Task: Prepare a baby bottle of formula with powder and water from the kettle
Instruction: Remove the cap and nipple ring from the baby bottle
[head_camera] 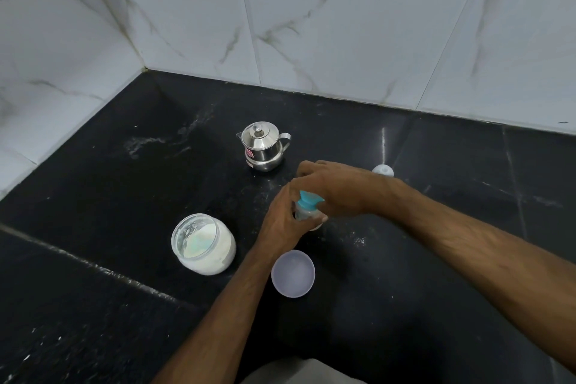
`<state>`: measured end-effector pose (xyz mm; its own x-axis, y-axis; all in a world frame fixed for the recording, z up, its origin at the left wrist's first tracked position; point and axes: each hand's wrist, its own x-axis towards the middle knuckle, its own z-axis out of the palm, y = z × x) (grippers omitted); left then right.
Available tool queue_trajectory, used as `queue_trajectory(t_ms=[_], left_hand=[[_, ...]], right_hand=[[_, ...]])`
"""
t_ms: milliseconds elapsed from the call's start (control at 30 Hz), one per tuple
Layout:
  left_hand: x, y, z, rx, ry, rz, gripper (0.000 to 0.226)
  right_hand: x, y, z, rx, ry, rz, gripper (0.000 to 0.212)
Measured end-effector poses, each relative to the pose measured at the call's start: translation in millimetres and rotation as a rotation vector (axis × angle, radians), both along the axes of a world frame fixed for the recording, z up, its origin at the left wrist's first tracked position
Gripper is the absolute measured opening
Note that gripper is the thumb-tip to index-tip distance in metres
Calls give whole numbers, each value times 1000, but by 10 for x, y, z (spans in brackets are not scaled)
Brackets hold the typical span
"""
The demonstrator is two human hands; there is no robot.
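Black stone counter (pixel 93 196) below white marbled wall tiles (pixel 343 25).

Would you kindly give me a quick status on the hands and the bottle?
Left hand gripping bottle body; right hand on its teal top. Powder jar open, lid beside it. Kettle lidded, standing behind. Nothing in the way.

The left hand (pixel 282 221) is curled closed, forearm reaching up from below. The right hand (pixel 327 185) arches just above it, fingers bent downward.

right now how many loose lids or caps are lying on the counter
2: a round translucent lid just in front of the hands, and a small white cap beyond the right forearm, partly hidden. Others may sit behind the arms.
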<state>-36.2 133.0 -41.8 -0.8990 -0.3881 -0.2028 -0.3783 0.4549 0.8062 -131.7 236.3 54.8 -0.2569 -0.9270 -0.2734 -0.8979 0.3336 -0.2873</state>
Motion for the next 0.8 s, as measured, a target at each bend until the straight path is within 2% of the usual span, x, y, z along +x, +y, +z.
queue_trajectory(t_ms=[67,200,300,400,533,800], left_hand=[[-26,-3,-8,13,0,5,74],[48,-34,-16,73,86,-11,64],[87,-51,-41,66,150,-19,58],[92,-51,-51,49,177,-28,58],[99,-64,-75,52,199,-40,57],[102,-77,-125,46,217,-43,58]], right_hand=[[-52,67,-29,-77,-46,-10,45],[-152,393,-61,-315,-194,-183,44],[-216,710,-185,-440,-259,-336,55],[-247,997,-423,-471,-377,-511,68],[-205,1282,-768,-458,-436,-640,73],[-32,1431,-1157,-505,-452,-655,75]])
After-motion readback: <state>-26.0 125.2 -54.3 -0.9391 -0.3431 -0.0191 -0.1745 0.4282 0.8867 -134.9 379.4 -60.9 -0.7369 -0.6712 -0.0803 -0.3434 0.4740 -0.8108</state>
